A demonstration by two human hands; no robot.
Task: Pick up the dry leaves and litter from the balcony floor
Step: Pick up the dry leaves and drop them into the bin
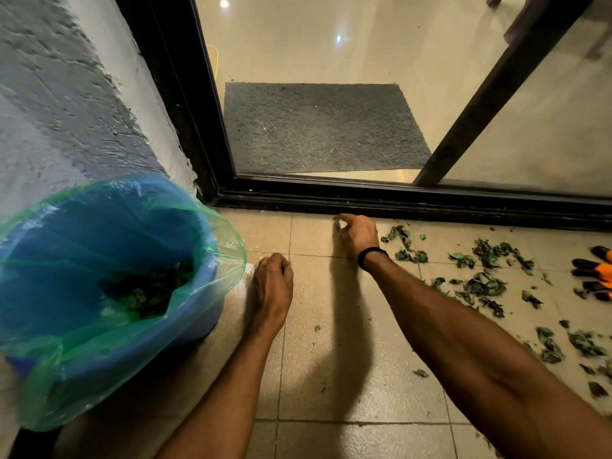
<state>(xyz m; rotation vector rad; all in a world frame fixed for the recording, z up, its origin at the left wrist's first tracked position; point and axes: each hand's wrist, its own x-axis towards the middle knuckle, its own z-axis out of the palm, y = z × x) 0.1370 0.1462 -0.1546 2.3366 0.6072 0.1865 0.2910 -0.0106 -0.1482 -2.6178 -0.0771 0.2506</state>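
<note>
While much still lies on the tiles, the job stands part done.

- Item: blue bin (pixel 202 326) with green liner (pixel 231 250), left of both hands, holding a dark layer of gathered leaves (pixel 149 293).
- Item: left hand (pixel 273 283), just beside the bin, fingers curled into a fist, nothing seen in them.
- Item: right hand (pixel 357 235), thumb and forefinger pinching a leaf scrap (pixel 337 221) by the door track (pixel 430 202).
- Item: dry leaves (pixel 486 286), scattered right of those fingers, unpicked.
- Item: orange gloves (pixel 596 273), farthest right.
</note>
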